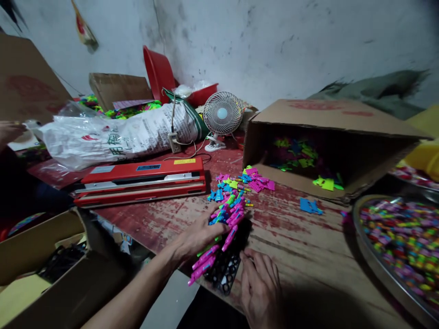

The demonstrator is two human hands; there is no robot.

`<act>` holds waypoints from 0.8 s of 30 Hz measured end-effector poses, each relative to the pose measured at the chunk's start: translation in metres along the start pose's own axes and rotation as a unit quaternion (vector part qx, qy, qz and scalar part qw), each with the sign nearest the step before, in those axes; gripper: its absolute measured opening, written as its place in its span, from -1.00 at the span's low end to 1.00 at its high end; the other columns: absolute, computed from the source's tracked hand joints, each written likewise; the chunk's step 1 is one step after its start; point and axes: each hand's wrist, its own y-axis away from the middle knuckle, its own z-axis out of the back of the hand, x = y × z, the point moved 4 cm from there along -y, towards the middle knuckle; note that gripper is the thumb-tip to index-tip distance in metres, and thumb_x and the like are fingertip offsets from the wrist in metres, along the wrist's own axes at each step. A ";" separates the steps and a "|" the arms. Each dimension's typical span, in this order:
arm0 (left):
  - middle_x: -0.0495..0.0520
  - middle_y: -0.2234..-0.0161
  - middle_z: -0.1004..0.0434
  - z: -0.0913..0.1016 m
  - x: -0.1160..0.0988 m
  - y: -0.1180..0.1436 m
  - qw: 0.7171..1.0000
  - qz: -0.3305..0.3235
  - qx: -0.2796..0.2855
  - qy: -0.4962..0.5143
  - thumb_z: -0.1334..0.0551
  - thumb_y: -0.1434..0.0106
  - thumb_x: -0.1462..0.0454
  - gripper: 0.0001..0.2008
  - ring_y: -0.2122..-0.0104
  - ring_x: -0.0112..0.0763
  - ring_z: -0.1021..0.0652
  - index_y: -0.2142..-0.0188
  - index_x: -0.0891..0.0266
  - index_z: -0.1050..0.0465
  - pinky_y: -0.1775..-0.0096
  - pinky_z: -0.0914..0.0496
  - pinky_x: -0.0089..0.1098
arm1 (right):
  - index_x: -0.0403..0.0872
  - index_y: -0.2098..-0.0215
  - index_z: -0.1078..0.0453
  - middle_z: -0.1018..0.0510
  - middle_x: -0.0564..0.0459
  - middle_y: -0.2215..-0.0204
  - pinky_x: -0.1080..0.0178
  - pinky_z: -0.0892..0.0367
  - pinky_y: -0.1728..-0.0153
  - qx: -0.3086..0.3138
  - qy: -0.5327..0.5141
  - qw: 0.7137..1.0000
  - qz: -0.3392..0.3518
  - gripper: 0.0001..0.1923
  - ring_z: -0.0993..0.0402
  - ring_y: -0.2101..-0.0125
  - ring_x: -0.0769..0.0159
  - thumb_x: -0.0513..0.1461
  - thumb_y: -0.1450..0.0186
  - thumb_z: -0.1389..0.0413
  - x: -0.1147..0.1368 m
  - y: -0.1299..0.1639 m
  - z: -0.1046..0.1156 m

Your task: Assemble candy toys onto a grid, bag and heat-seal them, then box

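Roughly mid-table, near its front edge, a bunch of pink, blue and green plastic pieces (233, 214) leans over a black tray with round openings (224, 274). The left hand (200, 235) is closed around the bunch, its thumb across the pieces. The right hand (259, 283) lies just beside the tray, fingers curled, thumb and forefinger close together at the tray's edge; whether they pinch it I cannot tell.

Beyond the bunch, a loose pile of similar pieces (257, 180) lies on the worn red table (281, 228), with a blue piece (309, 205) apart to the right. A cardboard box (336, 112) lies on its side with more pieces inside; a metal bowl (358, 228) of small colourful bits stands nearer. Leftward are a red bar-shaped machine (144, 176), a white sack (137, 130) and a small fan (222, 112), before a stained wall (291, 50).

The left fingertips are hidden by the pieces. The bowl is cut off at the right, and a co-worker's hand (8, 133) at the left. The box's depths are too dark to make out.
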 end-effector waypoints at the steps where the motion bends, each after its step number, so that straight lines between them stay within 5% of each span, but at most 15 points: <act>1: 0.05 0.00 -0.43 0.000 -0.002 0.000 1.000 0.005 0.001 -0.001 -0.21 -0.15 0.15 -0.31 0.08 -0.21 -0.40 -0.26 0.18 -0.12 0.06 -0.28 -0.33 | -0.15 0.03 -0.35 -0.47 -0.12 0.19 0.08 -0.24 0.17 -0.004 0.004 1.000 0.005 -0.68 -0.34 0.17 0.15 -0.42 -0.32 0.11 -0.001 0.000 0.000; 7: 0.07 0.01 -0.44 0.001 -0.009 0.003 0.999 0.025 -0.014 -0.028 -0.21 -0.10 0.16 -0.28 0.00 -0.13 -0.38 -0.26 0.23 -0.13 -0.02 -0.24 -0.29 | -0.13 0.04 -0.37 -0.50 -0.09 0.20 0.15 -0.24 0.22 -0.020 0.027 0.997 0.066 -0.67 -0.38 0.19 0.18 -0.40 -0.28 0.06 -0.009 0.004 -0.005; 13: 0.05 -0.06 -0.39 0.000 -0.007 0.004 1.000 -0.009 -0.006 -0.008 -0.19 -0.11 0.18 -0.35 -0.05 -0.14 -0.35 -0.22 0.18 -0.21 -0.08 -0.22 -0.27 | -0.12 0.03 -0.38 -0.50 -0.08 0.18 0.14 -0.21 0.16 -0.011 0.045 0.997 0.063 -0.67 -0.38 0.17 0.17 -0.40 -0.29 0.06 -0.011 0.006 -0.006; 18: 0.04 0.16 -0.49 0.000 0.000 0.001 1.000 -0.010 -0.003 0.013 -0.20 -0.13 0.18 -0.35 0.01 -0.16 -0.38 -0.22 0.21 -0.20 -0.05 -0.24 -0.25 | -0.13 0.05 -0.38 -0.49 -0.08 0.19 0.17 -0.20 0.17 -0.016 0.044 0.997 0.067 -0.69 -0.37 0.20 0.20 -0.40 -0.30 0.07 -0.010 0.005 -0.007; 24: 0.05 0.08 -0.46 0.002 0.003 0.002 1.000 -0.005 -0.017 0.007 -0.23 -0.12 0.15 -0.33 0.06 -0.19 -0.39 -0.23 0.18 -0.20 -0.02 -0.25 -0.29 | -0.13 0.04 -0.37 -0.50 -0.07 0.20 0.16 -0.20 0.17 -0.017 0.041 0.997 0.068 -0.69 -0.37 0.19 0.20 -0.41 -0.31 0.08 -0.011 0.007 -0.007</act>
